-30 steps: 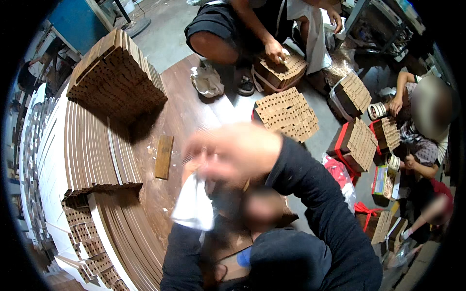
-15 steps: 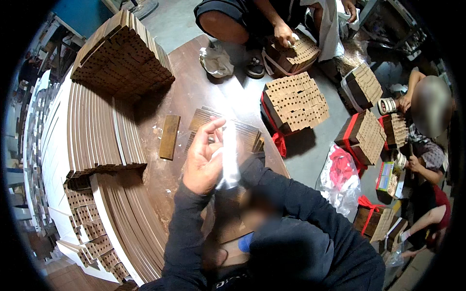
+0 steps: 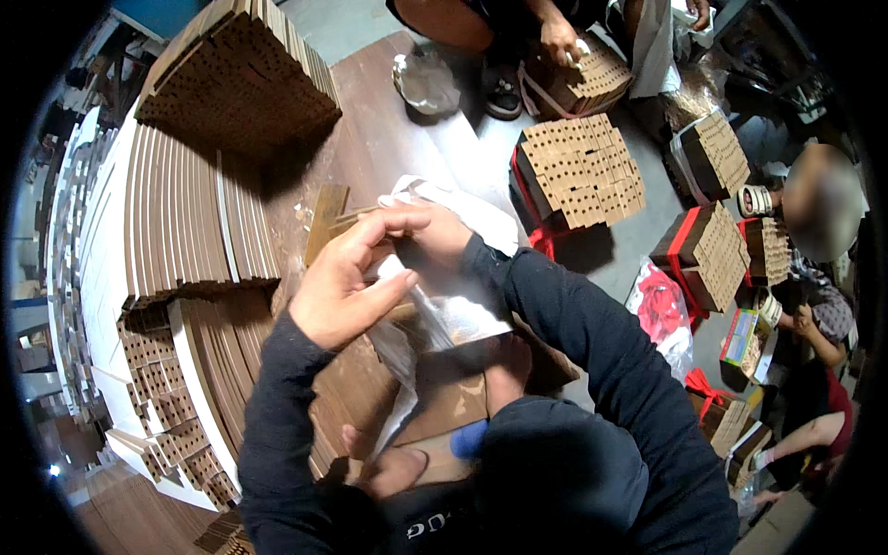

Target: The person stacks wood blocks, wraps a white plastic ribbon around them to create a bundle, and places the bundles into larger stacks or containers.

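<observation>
Fingers curled, my left hand [image 3: 338, 282] closes on a white cloth strip [image 3: 400, 370], part of which shows between thumb and fingers. The strip hangs down toward my feet, and another length of white cloth [image 3: 476, 215] spreads beyond my hands. My right hand [image 3: 442, 233] meets the left one over the work board; its fingers are hidden behind the left hand and the cloth. A flat brown wooden slat [image 3: 326, 217] lies beside my left fingers. Thin slat ends show under my fingertips, mostly covered.
Tall stacks of wooden slats [image 3: 176, 213] stand along the left. Drilled blocks bound with red ties [image 3: 581, 176] sit on the floor at the right, near a clear bag [image 3: 659, 310]. A crumpled white bag [image 3: 425, 83] lies at the back. Co-workers handle bundles at the far side and right.
My left hand has moved left and down, and the strip it held upright is now slack and spread. My right hand has come into sight against the left one. The view has shifted slightly.
</observation>
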A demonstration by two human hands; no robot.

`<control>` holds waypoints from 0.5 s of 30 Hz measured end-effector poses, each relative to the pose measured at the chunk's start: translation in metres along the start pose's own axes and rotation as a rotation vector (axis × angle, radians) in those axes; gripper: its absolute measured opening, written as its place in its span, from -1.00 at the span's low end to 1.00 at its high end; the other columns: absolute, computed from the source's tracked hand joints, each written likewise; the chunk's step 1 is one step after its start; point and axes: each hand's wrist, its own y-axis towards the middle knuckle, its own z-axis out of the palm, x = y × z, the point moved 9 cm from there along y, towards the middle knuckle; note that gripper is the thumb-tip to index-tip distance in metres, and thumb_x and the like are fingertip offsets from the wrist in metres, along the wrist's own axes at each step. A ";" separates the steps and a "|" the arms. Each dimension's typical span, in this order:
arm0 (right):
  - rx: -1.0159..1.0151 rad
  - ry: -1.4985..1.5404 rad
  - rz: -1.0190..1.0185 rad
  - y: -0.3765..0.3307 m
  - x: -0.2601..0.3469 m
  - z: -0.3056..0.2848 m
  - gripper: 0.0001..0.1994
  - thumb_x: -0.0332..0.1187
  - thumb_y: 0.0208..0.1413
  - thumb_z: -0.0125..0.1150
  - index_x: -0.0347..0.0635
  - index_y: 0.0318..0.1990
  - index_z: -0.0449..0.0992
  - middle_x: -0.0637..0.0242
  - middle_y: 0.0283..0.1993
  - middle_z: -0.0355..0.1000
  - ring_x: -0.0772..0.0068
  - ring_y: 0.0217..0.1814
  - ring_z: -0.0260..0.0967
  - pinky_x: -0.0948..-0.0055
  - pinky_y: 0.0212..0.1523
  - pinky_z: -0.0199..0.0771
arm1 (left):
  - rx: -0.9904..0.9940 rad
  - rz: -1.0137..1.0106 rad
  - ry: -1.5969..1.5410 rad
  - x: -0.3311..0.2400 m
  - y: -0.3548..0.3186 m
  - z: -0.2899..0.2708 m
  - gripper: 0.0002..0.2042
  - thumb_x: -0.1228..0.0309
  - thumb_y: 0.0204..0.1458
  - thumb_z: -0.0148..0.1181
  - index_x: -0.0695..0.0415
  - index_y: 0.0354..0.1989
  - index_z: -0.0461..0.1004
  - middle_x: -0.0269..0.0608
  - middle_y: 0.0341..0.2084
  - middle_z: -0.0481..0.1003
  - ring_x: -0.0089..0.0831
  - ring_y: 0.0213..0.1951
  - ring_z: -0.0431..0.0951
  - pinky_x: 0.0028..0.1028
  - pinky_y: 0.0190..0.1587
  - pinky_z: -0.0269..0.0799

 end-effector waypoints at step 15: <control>0.034 0.109 -0.359 0.011 0.000 0.017 -0.60 -0.20 0.25 -0.29 -0.16 -0.63 0.22 0.07 -0.45 0.42 0.26 -0.02 0.28 0.23 0.22 0.01 | -0.416 0.077 0.536 -0.003 -0.032 -0.048 -0.71 0.71 -0.25 0.16 0.23 -0.27 0.42 -0.19 -0.39 0.51 -0.47 -0.38 0.54 -0.57 -0.35 0.43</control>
